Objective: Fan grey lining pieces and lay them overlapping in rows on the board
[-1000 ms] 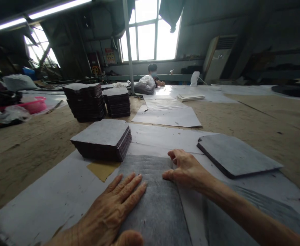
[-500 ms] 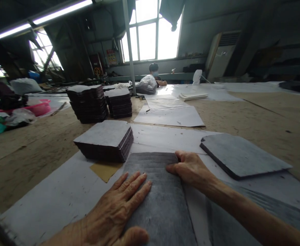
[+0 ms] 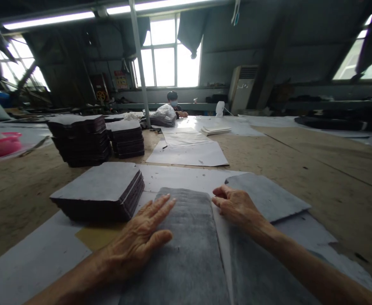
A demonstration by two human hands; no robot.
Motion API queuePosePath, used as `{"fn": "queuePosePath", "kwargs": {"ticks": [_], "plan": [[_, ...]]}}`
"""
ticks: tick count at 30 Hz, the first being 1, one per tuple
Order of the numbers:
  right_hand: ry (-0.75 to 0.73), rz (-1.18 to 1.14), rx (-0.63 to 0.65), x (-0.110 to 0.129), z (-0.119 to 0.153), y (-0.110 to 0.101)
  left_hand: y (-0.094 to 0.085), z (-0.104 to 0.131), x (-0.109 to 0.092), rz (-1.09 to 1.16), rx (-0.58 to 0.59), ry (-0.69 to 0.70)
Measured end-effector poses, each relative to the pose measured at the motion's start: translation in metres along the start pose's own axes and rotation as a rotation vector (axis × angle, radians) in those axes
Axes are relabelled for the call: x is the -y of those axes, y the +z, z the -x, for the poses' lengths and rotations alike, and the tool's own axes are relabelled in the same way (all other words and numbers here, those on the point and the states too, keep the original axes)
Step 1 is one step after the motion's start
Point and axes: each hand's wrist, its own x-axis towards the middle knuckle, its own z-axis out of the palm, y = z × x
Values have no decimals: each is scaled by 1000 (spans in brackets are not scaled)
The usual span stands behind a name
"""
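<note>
The left hand [image 3: 141, 235] lies spread, fingers slightly apart, on the left part of a grey fabric panel [image 3: 186, 241] on white paper [image 3: 33, 258]. The right hand [image 3: 236, 207], fingers drawn together, is at the panel's upper right corner; whether it pinches the edge is unclear. A thick stack [image 3: 101, 186] sits left.

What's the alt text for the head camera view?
Two bare hands, left and right, at a long grey fabric panel, between a thick dark stack with a pale top and a flat grey fabric pile.
</note>
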Motion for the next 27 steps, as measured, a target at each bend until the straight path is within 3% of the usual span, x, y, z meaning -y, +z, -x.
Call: {"fn": "queuePosePath", "kwargs": {"ticks": [2,4,10,22,27], "plan": [[20,-26,4,-6,1,-3,6,-7,3,-29,-107,-170],[28,-52,8,-8,0,-3,14,-13,7,-89,-104,-263],[8,-115,28,-10,-13,5,29,-15,13,-229,-49,-212],[50,-102,84,-11,-21,11,27,-14,8,-241,-21,-216],[76,-100,135,-15,-25,19,28,-12,8,-263,-85,-205]]}}
